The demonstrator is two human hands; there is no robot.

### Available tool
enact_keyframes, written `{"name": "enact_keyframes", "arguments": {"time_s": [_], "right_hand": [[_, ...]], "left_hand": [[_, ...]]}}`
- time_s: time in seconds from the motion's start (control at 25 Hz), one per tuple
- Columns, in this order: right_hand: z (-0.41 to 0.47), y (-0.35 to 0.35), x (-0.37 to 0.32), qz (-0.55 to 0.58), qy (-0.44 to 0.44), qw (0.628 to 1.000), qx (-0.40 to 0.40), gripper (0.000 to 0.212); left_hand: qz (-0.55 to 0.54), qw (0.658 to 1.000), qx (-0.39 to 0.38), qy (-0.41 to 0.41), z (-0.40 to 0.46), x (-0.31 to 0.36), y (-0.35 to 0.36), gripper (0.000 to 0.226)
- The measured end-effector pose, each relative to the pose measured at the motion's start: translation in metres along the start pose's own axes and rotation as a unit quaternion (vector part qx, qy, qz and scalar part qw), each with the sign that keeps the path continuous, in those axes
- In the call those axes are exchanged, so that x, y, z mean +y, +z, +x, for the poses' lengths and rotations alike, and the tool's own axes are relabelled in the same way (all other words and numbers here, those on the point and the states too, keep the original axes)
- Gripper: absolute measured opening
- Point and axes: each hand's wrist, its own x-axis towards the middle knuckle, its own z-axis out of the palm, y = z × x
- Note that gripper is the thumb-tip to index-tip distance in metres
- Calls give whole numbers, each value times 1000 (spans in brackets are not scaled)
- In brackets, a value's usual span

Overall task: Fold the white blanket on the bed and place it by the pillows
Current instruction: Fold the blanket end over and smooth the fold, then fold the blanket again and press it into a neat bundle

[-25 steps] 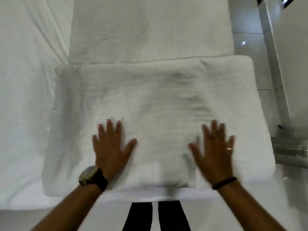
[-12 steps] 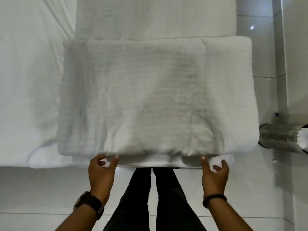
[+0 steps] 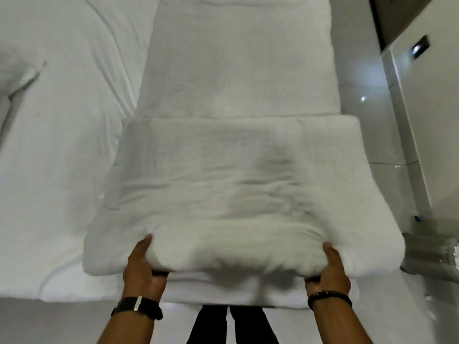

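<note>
Blanket [image 3: 238, 184], white and folded into a thick wide pad, lies across the near edge of the bed [image 3: 62, 145], its right end jutting out past the bed's right edge over the tiled floor [image 3: 367, 115]. A longer stretch of the same white cloth runs away from it up the bed. The left hand [image 3: 142, 271] grasps the blanket's near edge left of the middle, thumb on top and fingers curled underneath. The right hand [image 3: 327, 274] grasps the same edge further right in the same way, thumb up over the fold. Between the two hands the near edge bulges and is raised off the layer beneath. A dark watch [image 3: 137, 306] sits on the left wrist, and a thin dark band [image 3: 330, 295] on the right. Dark trouser legs [image 3: 233, 324] show below the bed's edge.
</note>
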Motion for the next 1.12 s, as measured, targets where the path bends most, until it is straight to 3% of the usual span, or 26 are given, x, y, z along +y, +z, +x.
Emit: {"name": "enact_keyframes", "arguments": {"time_s": [0.12,0.28,0.44,0.52,0.6,0.64,0.68,0.76,0.8,0.84,0.92,0.96,1.04,1.12], "right_hand": [[-27,60,-45,56,-90,994,-12,48],[-56,191,-120,93,-192,971,-105,50],[-48,334,-188,104,-197,967,-121,65],[-44,398,-224,89,-208,957,-183,54],[-44,451,-254,83,-266,928,-248,48],[-45,467,-261,47,-327,907,-260,47],[-44,477,-261,-21,-404,876,-263,47],[-15,477,-231,-250,-551,755,-253,60],[10,461,-203,-399,-588,656,-254,77],[41,437,-170,-549,-584,541,-255,98],[107,382,-112,-742,-583,291,-160,131],[133,366,-96,-777,-567,231,-142,139],[169,361,-82,-797,-551,212,-131,142],[183,382,-86,-797,-549,211,-139,135]], "left_hand": [[-49,996,-69,23,-19,43,55,26],[-89,978,-160,96,-27,134,173,12],[-12,962,-156,226,-19,211,305,16],[-24,949,-160,271,-15,242,365,32],[-7,928,-186,323,-6,275,418,38],[54,912,-178,366,0,284,437,40],[151,877,-160,427,10,286,446,47],[341,733,-169,564,52,258,439,72],[458,636,-180,594,75,231,420,91],[590,518,-179,593,102,200,389,111],[762,271,-144,570,160,151,322,132],[787,190,-130,573,186,139,299,136],[774,135,-132,604,228,139,289,133],[731,128,-114,660,248,144,308,122]]}}
